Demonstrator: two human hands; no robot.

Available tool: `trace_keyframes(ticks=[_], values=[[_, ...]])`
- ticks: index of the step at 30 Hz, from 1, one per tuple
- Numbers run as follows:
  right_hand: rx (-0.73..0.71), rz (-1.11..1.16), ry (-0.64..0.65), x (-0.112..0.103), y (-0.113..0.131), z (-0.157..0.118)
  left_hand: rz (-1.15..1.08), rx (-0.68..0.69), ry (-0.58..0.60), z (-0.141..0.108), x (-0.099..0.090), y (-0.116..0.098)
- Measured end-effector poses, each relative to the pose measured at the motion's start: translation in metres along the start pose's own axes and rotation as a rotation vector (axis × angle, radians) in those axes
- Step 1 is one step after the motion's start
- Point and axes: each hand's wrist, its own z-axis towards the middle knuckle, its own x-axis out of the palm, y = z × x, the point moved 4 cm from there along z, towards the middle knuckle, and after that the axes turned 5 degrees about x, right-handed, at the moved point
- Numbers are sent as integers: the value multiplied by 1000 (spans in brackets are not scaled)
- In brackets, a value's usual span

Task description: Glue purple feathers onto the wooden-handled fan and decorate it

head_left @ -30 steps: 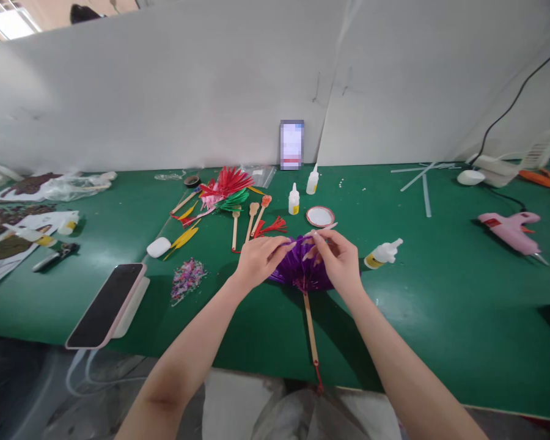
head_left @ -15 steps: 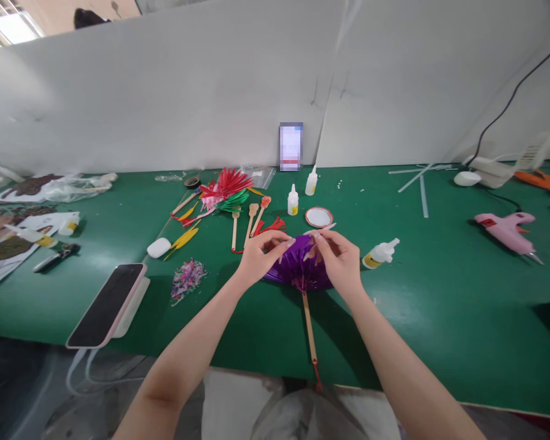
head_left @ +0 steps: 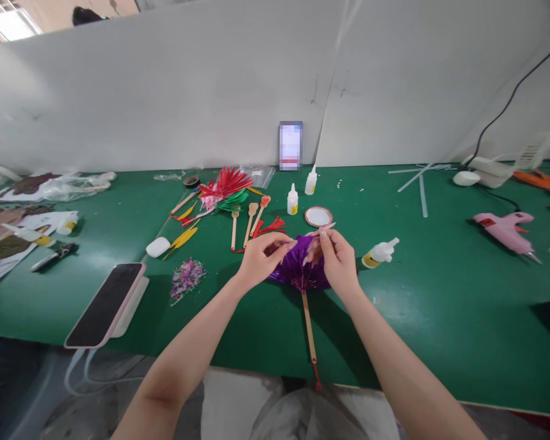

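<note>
A purple foil fan [head_left: 297, 269] lies spread on the green table, its wooden stick [head_left: 308, 327] pointing toward me and ending in a red cord. My left hand [head_left: 266, 253] pinches the fan's upper edge with thumb and fingertips. On the other side of that edge, my right hand [head_left: 337, 256] has thumb and index finger pressed together; whether something small is between them cannot be made out. Just beyond my hands is a round white lid with a red rim [head_left: 318, 216]. To the right of my right hand, a glue bottle [head_left: 380, 253] lies tilted.
Two glue bottles stand behind the lid, one of them nearer [head_left: 293, 200]. Red and green foil fans [head_left: 231, 183], wooden sticks [head_left: 250, 223] and confetti [head_left: 187, 278] are left of centre. A phone [head_left: 105, 305] is front left, a pink glue gun [head_left: 506, 230] right. Another person's hand [head_left: 0, 225] shows far left.
My right hand has shifted slightly, its thumb and index finger now closed a little above the fan's edge. My left hand stays almost in place. The other person's hand at far left has moved slightly.
</note>
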Motion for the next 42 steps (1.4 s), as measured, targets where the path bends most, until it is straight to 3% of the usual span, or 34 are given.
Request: trace_keyframes(ticks=[15, 27, 33, 38, 42], values=[[12, 18, 1, 1, 0, 0, -36, -77, -31, 2, -2, 5], [-112, -243, -82, -3, 5, -3, -371, -353, 98, 2, 4, 10], [-154, -398, -79, -4, 1, -5, -478, -406, 134, 0, 6, 9], [-259, -678, -119, -10, 2, -5, -536, -422, 164, -1, 6, 6], [-289, -729, -133, -10, 4, -5, -558, -415, 178, -2, 8, 5]])
